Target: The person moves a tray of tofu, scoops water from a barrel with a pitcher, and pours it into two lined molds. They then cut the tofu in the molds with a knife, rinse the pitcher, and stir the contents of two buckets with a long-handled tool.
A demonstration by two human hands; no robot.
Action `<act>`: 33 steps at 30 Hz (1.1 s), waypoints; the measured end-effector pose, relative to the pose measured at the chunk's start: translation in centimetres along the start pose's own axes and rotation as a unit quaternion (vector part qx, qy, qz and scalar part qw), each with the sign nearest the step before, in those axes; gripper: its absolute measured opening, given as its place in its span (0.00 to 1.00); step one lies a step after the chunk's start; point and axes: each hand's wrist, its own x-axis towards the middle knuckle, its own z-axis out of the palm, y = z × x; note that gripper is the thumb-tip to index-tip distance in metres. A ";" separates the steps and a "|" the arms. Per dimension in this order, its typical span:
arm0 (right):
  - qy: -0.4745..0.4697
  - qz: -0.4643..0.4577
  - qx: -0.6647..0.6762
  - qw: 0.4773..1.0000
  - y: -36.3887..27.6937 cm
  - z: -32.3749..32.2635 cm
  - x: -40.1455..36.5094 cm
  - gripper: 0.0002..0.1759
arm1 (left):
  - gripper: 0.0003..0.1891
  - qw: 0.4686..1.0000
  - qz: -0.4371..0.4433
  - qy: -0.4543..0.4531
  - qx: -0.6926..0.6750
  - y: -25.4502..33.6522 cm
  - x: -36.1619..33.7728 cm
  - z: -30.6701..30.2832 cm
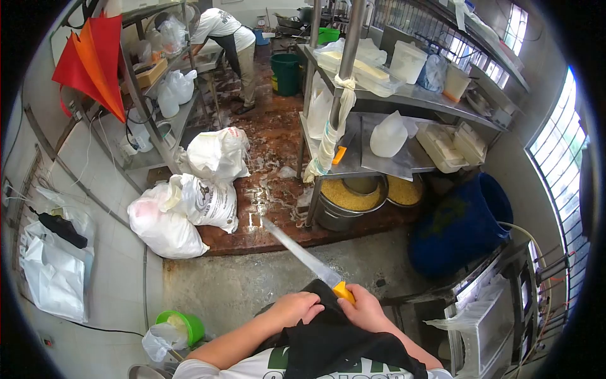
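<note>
My right hand grips the orange handle of a long knife; its blade points up and left over the wet floor. My left hand is closed on a black cloth bunched against the base of the blade and draped over my lap and forearms. Both hands sit close together at the bottom centre of the view.
Filled white sacks lie on the left. A steel shelf table holds tubs and trays, with pots of yellow grain beneath. A blue barrel stands right, a green bucket lower left. Another person works far back.
</note>
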 end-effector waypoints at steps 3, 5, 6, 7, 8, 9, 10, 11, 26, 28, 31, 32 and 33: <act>0.014 -0.021 -0.044 0.999 0.0 0.2 0.2 0.25 | 0.15 1.000 0.001 0.004 -0.012 0.5 -0.1 0.1; 0.024 -0.035 -0.051 0.998 0.1 0.5 -0.1 0.25 | 0.16 0.999 0.008 0.015 -0.029 1.1 -0.4 0.3; 0.034 -0.042 -0.058 0.997 -0.1 0.4 -0.1 0.24 | 0.15 0.999 -0.008 0.009 -0.048 1.3 -0.4 0.1; 0.044 -0.049 -0.066 0.996 -0.3 0.2 0.0 0.24 | 0.15 0.997 -0.023 0.004 -0.067 1.4 -0.3 0.0; 0.045 -0.048 -0.066 0.996 -0.7 -0.1 0.0 0.24 | 0.15 0.997 -0.023 0.003 -0.067 1.4 -0.2 0.0; 0.026 -0.032 -0.074 0.996 -1.1 -0.5 0.0 0.25 | 0.16 0.997 -0.029 0.020 -0.065 1.3 -0.2 -0.1; 0.006 -0.016 -0.082 0.996 -1.6 -0.8 0.0 0.25 | 0.17 0.997 -0.035 0.037 -0.063 1.2 -0.2 -0.1; 0.005 -0.015 -0.081 0.997 -2.1 -1.2 0.0 0.25 | 0.17 0.997 -0.036 0.036 -0.063 0.9 -0.2 -0.1; -0.090 0.019 0.089 0.992 -1.2 -0.3 -1.7 0.31 | 0.09 0.991 -0.051 -0.073 0.102 -1.3 -2.4 0.7; -0.111 0.043 0.089 0.989 -0.8 -0.5 -2.3 0.32 | 0.10 0.989 -0.117 0.034 -0.082 -0.9 -3.2 1.1; -0.085 0.056 0.094 0.990 -1.0 -0.6 -2.1 0.31 | 0.10 0.970 -0.165 0.058 -0.171 -0.1 -3.0 1.6; -0.084 0.058 0.096 0.990 -1.1 -0.6 -1.9 0.31 | 0.10 0.970 -0.164 0.055 -0.170 -0.1 -2.9 1.6; -0.082 0.041 0.099 0.991 -1.3 -0.6 -1.3 0.31 | 0.10 0.975 -0.140 0.101 -0.138 -0.2 -2.6 1.6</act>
